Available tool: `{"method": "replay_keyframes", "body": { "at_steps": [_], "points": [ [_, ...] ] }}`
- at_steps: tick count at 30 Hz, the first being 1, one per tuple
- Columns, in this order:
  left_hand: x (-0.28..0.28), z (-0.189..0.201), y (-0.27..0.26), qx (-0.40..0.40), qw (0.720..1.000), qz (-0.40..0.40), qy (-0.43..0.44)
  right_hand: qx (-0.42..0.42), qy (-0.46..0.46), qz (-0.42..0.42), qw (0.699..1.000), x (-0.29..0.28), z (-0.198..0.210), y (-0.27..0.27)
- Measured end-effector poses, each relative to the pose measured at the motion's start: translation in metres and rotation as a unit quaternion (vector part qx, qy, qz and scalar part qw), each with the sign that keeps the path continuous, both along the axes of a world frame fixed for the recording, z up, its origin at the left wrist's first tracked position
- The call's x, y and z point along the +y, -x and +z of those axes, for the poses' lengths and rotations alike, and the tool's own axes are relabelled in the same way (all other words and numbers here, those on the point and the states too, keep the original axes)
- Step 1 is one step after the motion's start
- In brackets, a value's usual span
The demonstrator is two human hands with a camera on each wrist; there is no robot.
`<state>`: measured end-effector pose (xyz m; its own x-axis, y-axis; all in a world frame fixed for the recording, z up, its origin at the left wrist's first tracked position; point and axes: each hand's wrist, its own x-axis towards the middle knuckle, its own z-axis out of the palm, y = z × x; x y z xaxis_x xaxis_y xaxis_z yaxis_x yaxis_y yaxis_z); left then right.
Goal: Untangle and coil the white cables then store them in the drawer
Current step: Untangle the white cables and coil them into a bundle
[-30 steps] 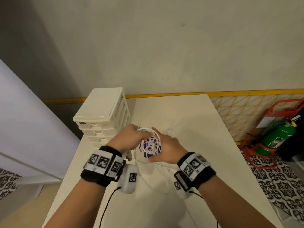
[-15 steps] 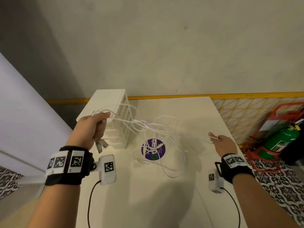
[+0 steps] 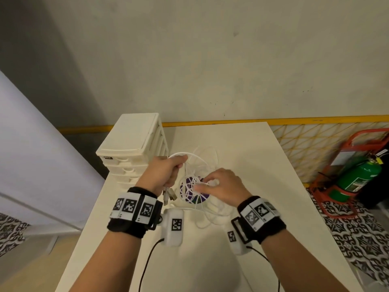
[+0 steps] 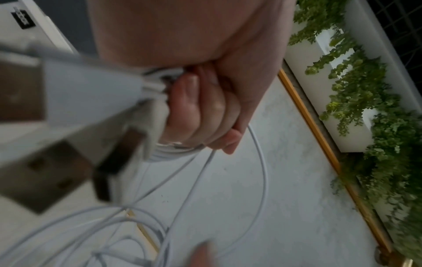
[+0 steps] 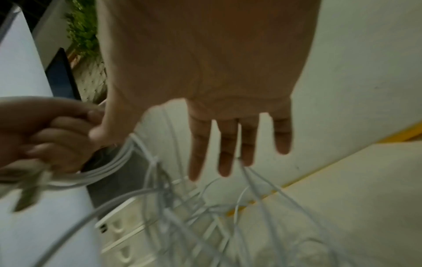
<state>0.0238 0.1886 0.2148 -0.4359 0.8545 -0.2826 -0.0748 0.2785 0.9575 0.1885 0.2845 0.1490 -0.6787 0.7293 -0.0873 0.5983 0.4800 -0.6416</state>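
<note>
A tangle of white cables (image 3: 210, 213) lies on the white table (image 3: 242, 157) over a round purple sticker (image 3: 189, 193). My left hand (image 3: 166, 171) is a fist round a bundle of cable loops, seen close in the left wrist view (image 4: 205, 108); USB plugs (image 3: 169, 196) hang below it. My right hand (image 3: 223, 184) reaches into the tangle beside it. In the right wrist view its fingers (image 5: 228, 144) are straight and spread, with thin strands (image 5: 262, 182) running off them. The white drawer unit (image 3: 130, 142) stands at the table's left, drawers shut.
A green fire extinguisher (image 3: 357, 175) in a red stand sits on the floor to the right. A wall with a yellow strip (image 3: 273, 120) runs behind the table. A pale panel (image 3: 31, 154) stands on the left. Planters with greenery (image 4: 365, 90) show in the left wrist view.
Half a second ago my hands were far apart, stretching the cables. They have come back together over the purple sticker, and the left hand still grips its bundle.
</note>
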Motion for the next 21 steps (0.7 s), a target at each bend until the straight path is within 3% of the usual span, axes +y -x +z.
{"method": "replay_keyframes", "body": {
  "at_steps": [2, 6, 8, 12, 15, 18, 21],
  "points": [
    [0.0, 0.003, -0.002, -0.002, 1.0, -0.022, 0.007, -0.031, -0.047, -0.006, 0.998, -0.007, -0.005, 0.007],
    [-0.011, 0.003, 0.013, 0.053, 0.992, -0.074, 0.084, 0.01, -0.074, -0.071, 0.995, 0.011, -0.009, -0.005],
    [-0.021, -0.004, 0.021, 0.076, 0.985, -0.109, 0.112, 0.002, -0.07, -0.048, 0.996, 0.027, 0.001, -0.019],
    [-0.034, -0.013, 0.027, 0.048, 0.986, -0.122, 0.099, 0.048, -0.042, 0.003, 0.998, 0.036, 0.009, -0.034],
    [-0.037, -0.014, 0.032, 0.021, 0.993, -0.091, 0.072, 0.107, -0.073, -0.088, 0.988, 0.041, -0.003, -0.039],
    [-0.043, -0.014, 0.033, 0.015, 0.993, -0.095, 0.064, 0.199, 0.014, -0.206, 0.958, 0.05, -0.005, -0.048],
    [-0.044, -0.013, 0.026, 0.014, 0.991, -0.123, 0.058, 0.255, 0.046, -0.282, 0.924, 0.059, -0.006, -0.048]
  ]
}}
